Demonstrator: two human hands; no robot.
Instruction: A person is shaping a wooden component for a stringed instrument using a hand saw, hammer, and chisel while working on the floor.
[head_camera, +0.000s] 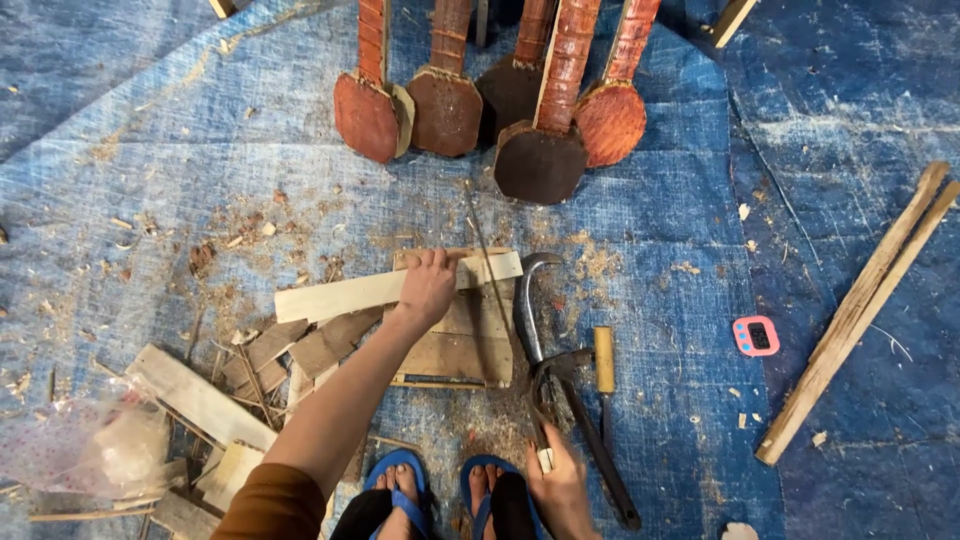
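L hand (428, 288) is pressing down on a pale wood strip (392, 290), fingers curled over its far edge, pinning it across a flat wooden block (462, 345) on the blue tarp (150, 180). R hand (560, 487) is sitting low near the feet, fingers closed around the handle end of a thin saw (487, 262); its blade is running up and across the strip just right of the L hand. Strip is lying slightly tilted, left end sticking out past the block over a heap of wood offcuts (255, 365). Just right of the block: curved dark metal hook tool (526, 310), a chisel w/ pale wooden handle (604, 362), and a dark long-handled tool (590, 430). Small pink timer (756, 336) is lying further right, then two long wood sticks (860, 305). Row of reddish carved wooden pieces (540, 150) is standing along the top. Blue sandals (400, 490) on both feet at bottom edge; clear plastic bag (85, 440) at bottom left.
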